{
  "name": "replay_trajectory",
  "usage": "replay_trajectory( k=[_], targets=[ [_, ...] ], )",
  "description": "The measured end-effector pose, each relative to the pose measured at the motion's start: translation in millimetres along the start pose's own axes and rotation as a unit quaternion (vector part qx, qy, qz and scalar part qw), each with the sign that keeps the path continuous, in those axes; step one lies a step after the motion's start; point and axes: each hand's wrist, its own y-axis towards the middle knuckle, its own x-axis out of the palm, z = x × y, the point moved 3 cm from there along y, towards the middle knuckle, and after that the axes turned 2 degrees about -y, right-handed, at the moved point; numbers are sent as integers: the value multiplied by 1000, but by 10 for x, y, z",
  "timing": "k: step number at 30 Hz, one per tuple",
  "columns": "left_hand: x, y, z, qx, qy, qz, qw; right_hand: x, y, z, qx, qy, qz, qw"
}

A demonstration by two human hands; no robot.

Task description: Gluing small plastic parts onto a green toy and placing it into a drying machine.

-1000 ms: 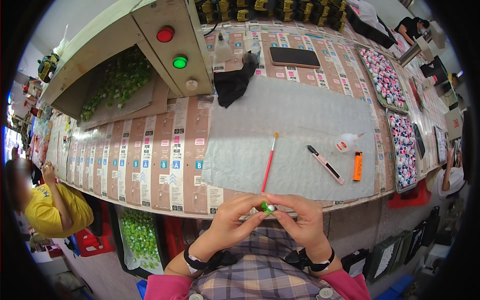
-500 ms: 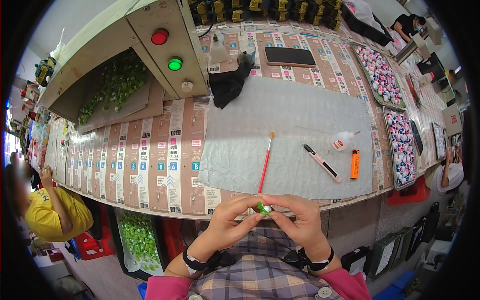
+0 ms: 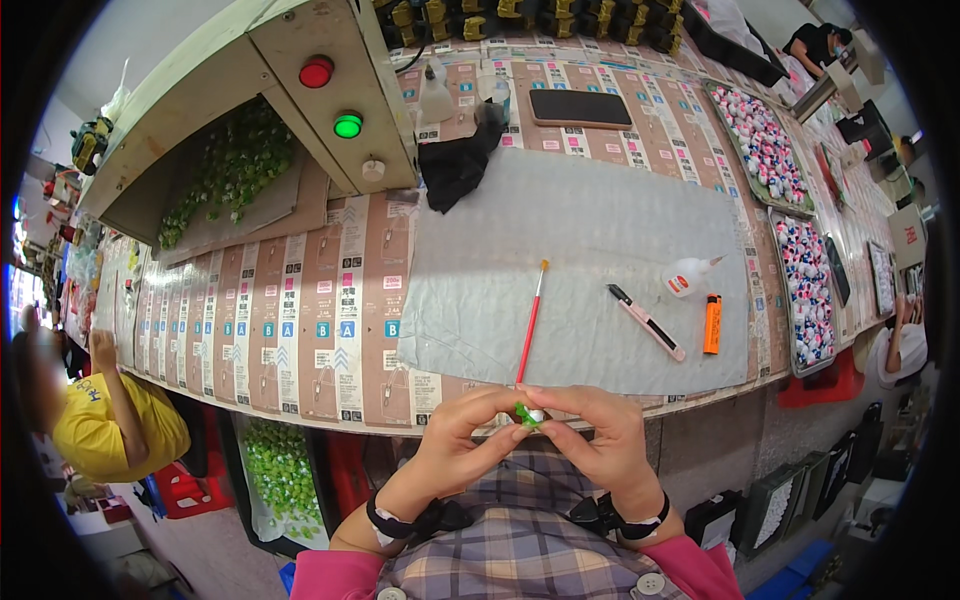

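Observation:
Between my two hands, at the table's near edge, is a small green and white piece (image 3: 529,415), mostly covered by fingertips. My left hand (image 3: 468,432) pinches its green side, thumb against fingers. From the other side my right hand (image 3: 592,430) pinches the white end. Just beyond my fingers a red-handled paintbrush (image 3: 532,325) lies on a grey cloth (image 3: 470,250). To its right rest a pink utility knife (image 3: 646,322), a small white glue bottle (image 3: 690,275) and an orange lighter (image 3: 712,324).
A beige machine (image 3: 330,110) with red and green buttons stands at left, green pieces inside. Trays of pink, white and blue pieces (image 3: 803,290) line the right. A phone (image 3: 580,109) and black cloth (image 3: 458,168) lie farther back. A person in yellow (image 3: 120,425) sits at left.
My hands keep nearly the same pose around the green and white piece. At left, the person in yellow has shifted an arm.

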Motion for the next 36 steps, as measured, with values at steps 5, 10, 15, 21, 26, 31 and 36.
replay_trajectory(
  k=[5, 10, 15, 21, 26, 31, 36],
  targets=[
    [-1, 0, 10, -8, -7, 1, 1000, 14, -1, -3, 5, 4, -1, 1000],
    [-8, 9, 10, -12, -20, -14, 1000, 7, 8, -12, -9, -15, -1, 1000],
    [-23, 8, -11, -4, -17, -21, 1000, 14, 24, -20, -26, -29, -7, 999],
    [-20, 8, -1, -4, -29, -17, 999, 19, 31, -26, -35, -32, -9, 999],
    [-26, 15, 16, 7, -22, -16, 1000, 26, 34, -26, -39, -35, -10, 999],
    [-29, 15, 19, 6, -27, -16, 999, 26, 40, -43, -39, -34, -11, 999],
    [-18, 8, 0, -3, -45, -11, 999, 24, 49, -49, -50, -42, -11, 998]
  ],
)
